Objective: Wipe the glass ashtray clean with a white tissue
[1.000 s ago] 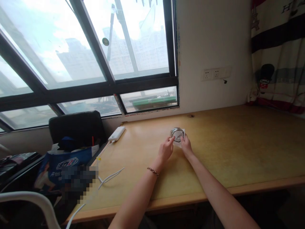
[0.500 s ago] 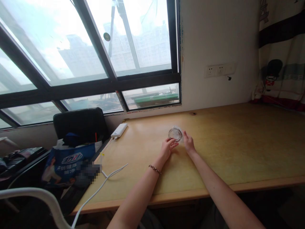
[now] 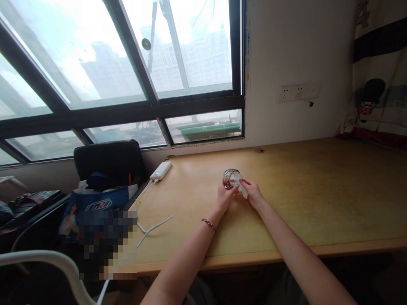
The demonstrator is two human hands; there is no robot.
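A coil of thin dark wire-like loops (image 3: 227, 178) is held above the wooden table (image 3: 302, 190). My left hand (image 3: 226, 195), with a braided bracelet at its wrist, grips the coil from its lower left side. Against the coil's right side is a crumpled piece of clear or whitish film (image 3: 242, 190). The fingers of my right hand (image 3: 252, 192) pinch this film. Both hands are close together, and what the coil is made of is too small to tell.
A white power bank (image 3: 161, 170) with a cable lies at the table's left back edge. Another white cable (image 3: 155, 225) crosses the left part. Beyond the left edge are a black chair (image 3: 108, 159) and a blue bag (image 3: 98, 205). A window and wall sockets (image 3: 298, 92) are behind.
The coil has tilted and its loops look more spread. My right hand has closed in toward my left, and the film now hangs lower between them. The view has shifted slightly.
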